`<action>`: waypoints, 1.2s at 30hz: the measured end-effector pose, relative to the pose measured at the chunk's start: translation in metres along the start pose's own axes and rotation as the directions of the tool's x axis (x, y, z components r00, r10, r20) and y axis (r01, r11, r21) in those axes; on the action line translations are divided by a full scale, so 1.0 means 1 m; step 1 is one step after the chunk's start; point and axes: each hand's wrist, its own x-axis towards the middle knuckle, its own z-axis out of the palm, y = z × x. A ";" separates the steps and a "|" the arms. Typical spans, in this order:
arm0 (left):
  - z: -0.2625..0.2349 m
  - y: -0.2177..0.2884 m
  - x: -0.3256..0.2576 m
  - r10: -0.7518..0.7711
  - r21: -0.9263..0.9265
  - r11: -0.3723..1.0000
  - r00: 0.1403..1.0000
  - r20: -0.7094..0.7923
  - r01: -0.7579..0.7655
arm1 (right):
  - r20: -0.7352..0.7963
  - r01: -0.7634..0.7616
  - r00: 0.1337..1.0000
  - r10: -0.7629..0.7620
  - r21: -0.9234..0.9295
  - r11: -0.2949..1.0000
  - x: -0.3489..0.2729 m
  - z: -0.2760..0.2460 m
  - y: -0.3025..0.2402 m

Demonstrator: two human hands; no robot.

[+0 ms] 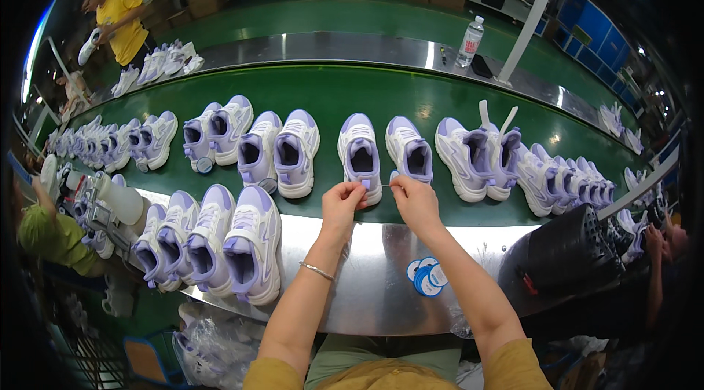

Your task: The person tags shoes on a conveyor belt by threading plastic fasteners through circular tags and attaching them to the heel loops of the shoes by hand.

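Observation:
A white and lilac sneaker (360, 154) stands on the green belt with its heel toward me. My left hand (342, 208) is closed in a pinch at its lilac heel loop. My right hand (416, 203) pinches a thin pale cord (386, 184) that runs across to the heel loop. A small blue edge, perhaps of a round tag (394, 174), shows at the right fingertips. The matching sneaker (408, 146) stands just beyond my right hand. Several round blue and white tags (427, 277) lie on the metal ledge between my forearms.
More sneakers (297, 148) line the belt (330, 82) both ways; several others (251, 243) stand on the ledge (352, 280) at left. A black cylinder (565, 261) lies at right. A water bottle (470, 41) stands on the far rail. Co-workers (121, 23) are on both sides.

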 end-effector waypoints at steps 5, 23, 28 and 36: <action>0.006 0.008 -0.004 -0.044 -0.025 0.999 0.999 -0.006 0.043 | 0.043 0.052 0.998 -0.053 0.037 0.998 0.007 0.018 0.000; 0.021 0.036 -0.015 0.464 0.513 0.694 0.859 0.218 -0.505 | 0.136 -0.094 0.991 0.005 0.657 0.748 0.017 0.007 -0.033; 0.016 0.038 -0.013 0.510 0.569 0.637 0.837 0.197 -0.521 | 0.338 -0.370 0.927 0.165 0.742 0.558 0.020 -0.004 -0.031; 0.011 0.038 -0.013 0.491 0.553 0.686 0.862 0.126 -0.472 | 0.209 -0.188 0.977 0.039 0.765 0.616 0.019 0.015 -0.027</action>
